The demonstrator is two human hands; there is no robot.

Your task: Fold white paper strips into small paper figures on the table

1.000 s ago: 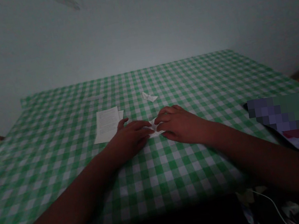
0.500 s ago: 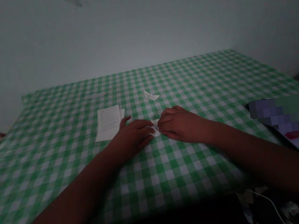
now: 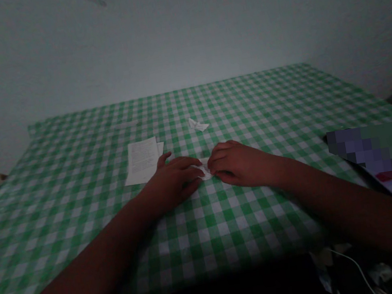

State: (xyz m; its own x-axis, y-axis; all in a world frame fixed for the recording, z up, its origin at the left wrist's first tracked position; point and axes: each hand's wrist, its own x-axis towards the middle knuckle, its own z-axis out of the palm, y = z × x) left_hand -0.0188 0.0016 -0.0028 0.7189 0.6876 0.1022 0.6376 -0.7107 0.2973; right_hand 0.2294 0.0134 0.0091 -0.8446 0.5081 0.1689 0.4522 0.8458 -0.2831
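A small piece of printed paper (image 3: 205,169) lies on the checked tablecloth between my hands, its two ends covered by my fingers. My left hand (image 3: 176,177) grips its left end, thumb side low and the little finger raised. From the other side my right hand (image 3: 233,163) has its fingers bent and closed on the right end. Only a narrow printed strip shows between the fingertips; how the covered parts are folded is hidden. Left of my left hand are flat printed sheets (image 3: 141,162), one partly over another. Beyond my hands sits a small folded white paper shape (image 3: 198,125).
A green-and-white checked tablecloth (image 3: 194,235) covers the table, which reaches a pale wall (image 3: 179,31). At the right lies a dark-edged device with a blurred-out screen (image 3: 379,164). A white cable (image 3: 357,265) hangs below the table's front edge.
My right fingers have drawn slightly right and closed together more over the paper's end. My left hand stays nearly in place at the other end. The view has shifted a little.
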